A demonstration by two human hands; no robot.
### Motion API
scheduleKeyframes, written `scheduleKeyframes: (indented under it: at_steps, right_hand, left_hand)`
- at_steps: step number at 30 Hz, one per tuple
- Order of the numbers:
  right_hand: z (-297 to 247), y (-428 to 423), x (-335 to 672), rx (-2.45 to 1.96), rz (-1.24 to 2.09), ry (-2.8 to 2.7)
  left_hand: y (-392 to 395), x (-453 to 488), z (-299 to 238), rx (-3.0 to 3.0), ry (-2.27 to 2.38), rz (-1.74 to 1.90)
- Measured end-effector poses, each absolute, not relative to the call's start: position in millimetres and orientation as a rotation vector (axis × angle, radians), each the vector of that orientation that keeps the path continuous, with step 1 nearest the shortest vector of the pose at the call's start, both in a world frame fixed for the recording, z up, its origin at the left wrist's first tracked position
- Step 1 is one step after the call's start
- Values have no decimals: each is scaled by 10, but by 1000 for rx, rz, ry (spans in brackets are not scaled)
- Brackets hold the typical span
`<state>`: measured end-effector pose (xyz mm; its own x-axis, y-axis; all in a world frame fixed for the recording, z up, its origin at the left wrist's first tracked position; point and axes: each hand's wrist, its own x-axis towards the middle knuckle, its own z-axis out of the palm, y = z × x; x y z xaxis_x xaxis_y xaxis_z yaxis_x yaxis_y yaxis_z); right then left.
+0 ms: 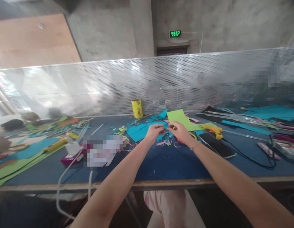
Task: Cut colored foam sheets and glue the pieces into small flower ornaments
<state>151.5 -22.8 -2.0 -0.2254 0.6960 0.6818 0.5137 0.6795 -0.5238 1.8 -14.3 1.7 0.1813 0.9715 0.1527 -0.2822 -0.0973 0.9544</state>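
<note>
My left hand (154, 131) and my right hand (179, 131) meet over the blue table top (161, 164), fingers pinched together on a small craft piece too small to make out. Under and around them lie pink and teal paper scraps (166, 142). A teal foam sheet (139, 130) lies just left of my left hand. A light green sheet (180, 117) lies behind my right hand. My right wrist wears a thin bracelet.
A yellow can (137, 108) stands by the perforated metal screen (147, 85). A black phone (216, 145) and a yellow glue gun (213, 129) with its cable lie to the right. Paper sheets, tools and a white cable crowd the left side. Table edge runs near me.
</note>
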Motion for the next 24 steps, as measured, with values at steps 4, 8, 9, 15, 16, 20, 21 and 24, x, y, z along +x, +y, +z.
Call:
scheduleKeyframes:
  at_steps: [4,8,9,15,16,20,21,24]
  right_hand:
    - [-22,-231,1486,-951,355,-1780]
    - [-1,-231,1473,-959,422,-1684]
    - [3,-232,1473,-964,433,-1671]
    - [13,-250,1469,-968,502,-1653]
    - [15,-254,1468,-966,502,-1649]
    - [21,-262,1471,-969,508,-1647]
    - [20,-260,1473,-972,511,-1650]
    - [17,-253,1479,-974,508,-1651]
  left_hand:
    - [-165,33,28,1231,802,1262]
    - [-179,38,38,1282,822,1281]
    - [-181,38,40,1292,823,1283]
    - [-172,35,37,1312,814,1270]
    - [-169,34,35,1311,815,1270]
    - [-167,33,29,1305,803,1279]
    - [-167,33,28,1303,799,1282]
    - [-169,34,26,1301,795,1285]
